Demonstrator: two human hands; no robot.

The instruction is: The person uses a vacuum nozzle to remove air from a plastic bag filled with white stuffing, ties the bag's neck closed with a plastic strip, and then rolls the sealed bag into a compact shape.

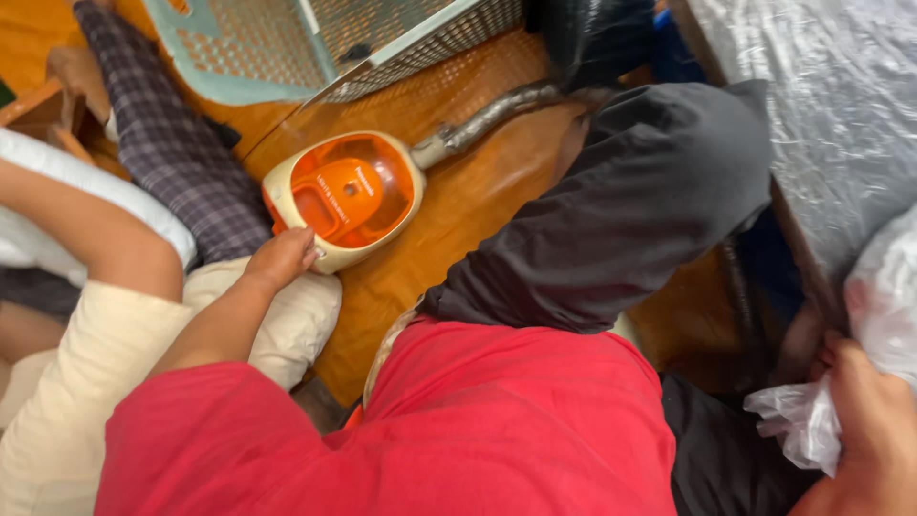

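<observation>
Canister vacuum cleaner (346, 199), cream body with orange translucent lid, lying on the wooden floor (449, 229) at about ten o'clock from the person's red-clad torso. Left hand (282, 256) rests on the canister's near rim at its seven o'clock edge, fingers curled loosely against the shell rather than closed round any part. The hard plastic shell looks rigid, smooth and probably moderately heavy; the moulded orange handle atop the lid appears the surest hold. Grey ribbed hose (487, 117) leaves at two o'clock, flexible and likely to trail. Right hand (874, 440), at four o'clock, pinches thin, crinkled clear plastic bag (812, 420), light and limp. Mesh basket (325, 43) lies at twelve.
</observation>
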